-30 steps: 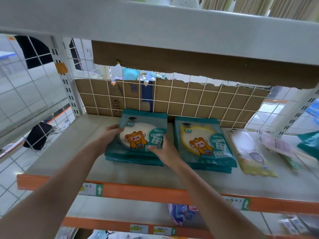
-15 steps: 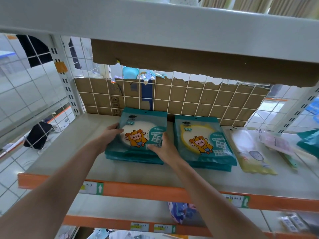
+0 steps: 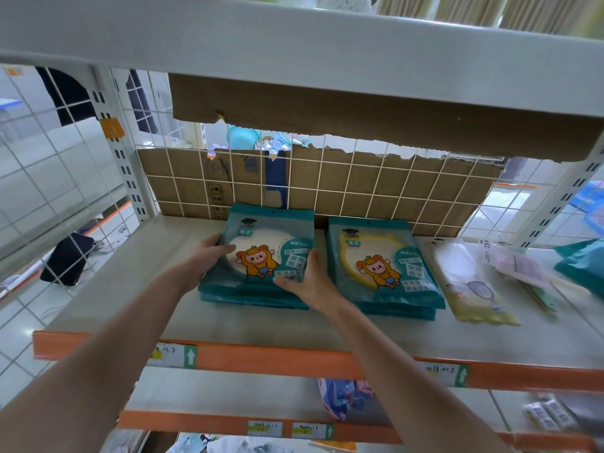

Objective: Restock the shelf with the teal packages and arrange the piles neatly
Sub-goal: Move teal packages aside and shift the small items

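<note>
- At the far left, a white wire-grid side panel [image 3: 49, 178] closed off the end of the pale grey shelf board with the orange front rail [image 3: 108, 289]; the board there carried nothing.
- The left hand [image 3: 209, 253] lay against the left edge of the top packet, thumb over its face and the other fingers hidden beside or under the edge, so how firmly it gripped could not be told.
- Between the hands sat the left pile of flat teal plastic packages with a cartoon figure and a white disc inside [image 3: 261, 256], stacked near the middle of the shelf, its back edge close to the brown cardboard sheet behind the wire grid [image 3: 359, 191].
- The right hand [image 3: 310, 279] pressed flat on the pile's front right corner, fingers spread; the two hands were apart, bracketing the pile rather than lifting it.
- These looked like light, glossy pouches, stiff in the centre and soft at the margins; they would likely slide on each other, so squaring from opposite edges with flat palms seemed best.
- Just beside stood the right pile of teal packages with a yellow ring [image 3: 382, 269], not touching the first.
- Further right lay a pale yellow-green clear pouch [image 3: 474, 289], then blurred loose packets.
</note>
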